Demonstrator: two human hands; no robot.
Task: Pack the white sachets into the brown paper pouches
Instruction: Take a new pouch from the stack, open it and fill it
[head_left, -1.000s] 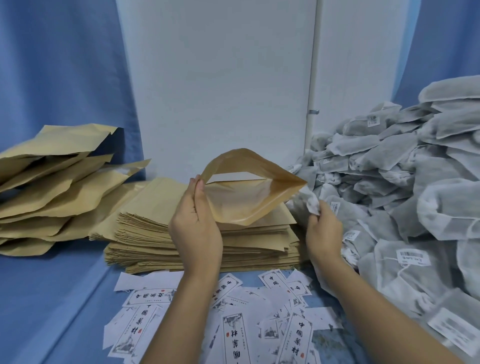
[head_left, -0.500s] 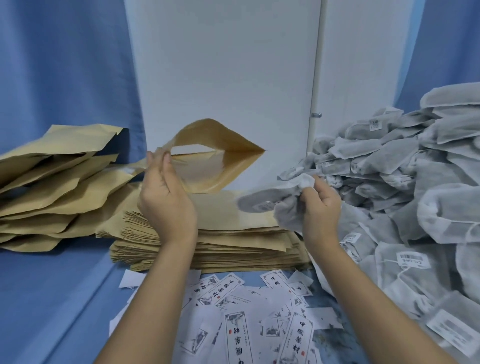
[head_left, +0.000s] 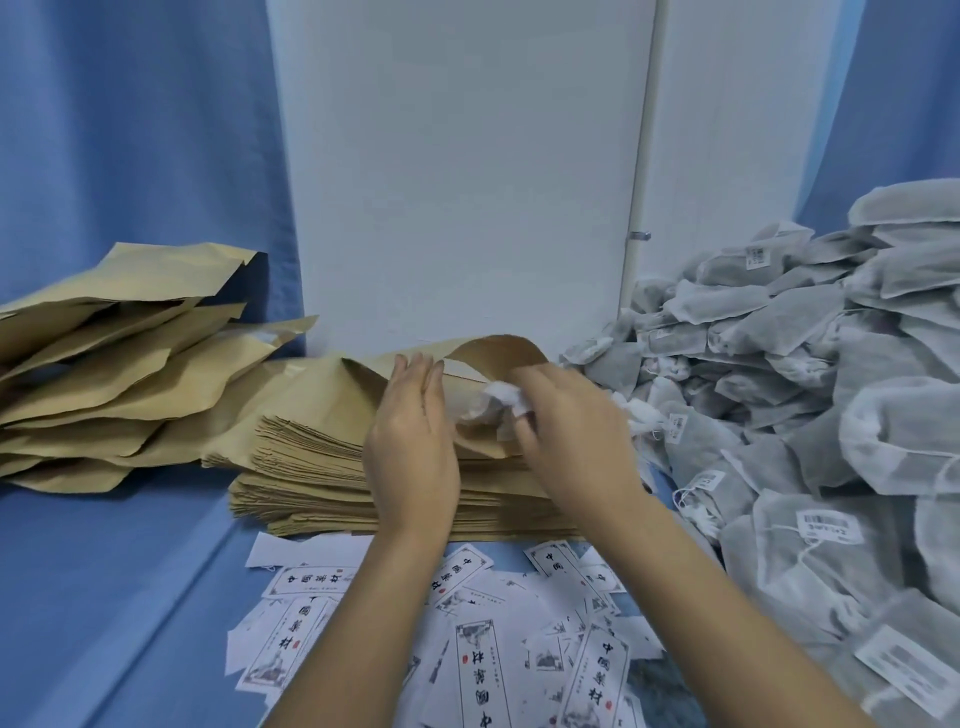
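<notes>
**A sachet (head_left: 491, 402) at the mouth of a brown pouch (head_left: 501, 353)**

Head view: the right hand (head_left: 571, 431) closes its grip on the white sachet, which bunches out at 9 o'clock of its fingertips, just inside the pouch's open mouth. The left hand (head_left: 410, 441) lies at 9 o'clock of the pouch, fingers fairly straight against the paper and thumb hidden, so I cannot tell whether its grip pinches. A stack of flat pouches (head_left: 311, 467) lies beneath on the worktop (head_left: 130, 597), the sachet heap (head_left: 831, 389) at 3 o'clock.

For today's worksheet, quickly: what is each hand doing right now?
Left hand: fingers straight against the brown pouch; grip cannot be told.
Right hand: gripping a white sachet.
</notes>
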